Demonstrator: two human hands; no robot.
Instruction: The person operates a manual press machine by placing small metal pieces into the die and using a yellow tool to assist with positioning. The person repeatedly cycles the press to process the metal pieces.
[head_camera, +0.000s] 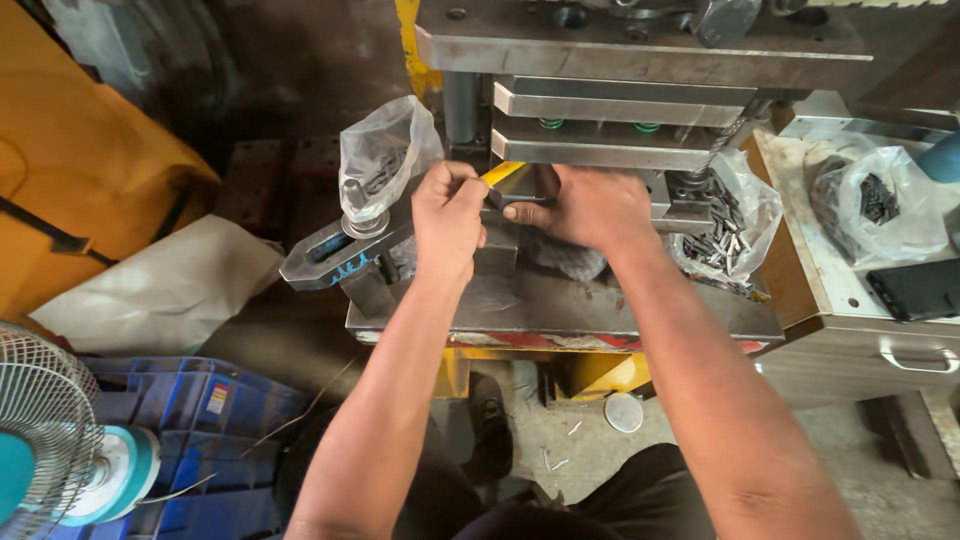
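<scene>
Two hands at press, left hand (447, 215) pinching yellow strip (501, 173)

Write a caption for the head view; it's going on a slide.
Both hands, left and right, work at a metal press between bags of small metal parts.

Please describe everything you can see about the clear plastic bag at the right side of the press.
The clear plastic bag is thin and crumpled, and its mouth is open at the top. It holds many small grey metal pins, lying in a loose heap. It sits on the steel press table, against the press, just right of the right hand, which does not touch it.
</scene>
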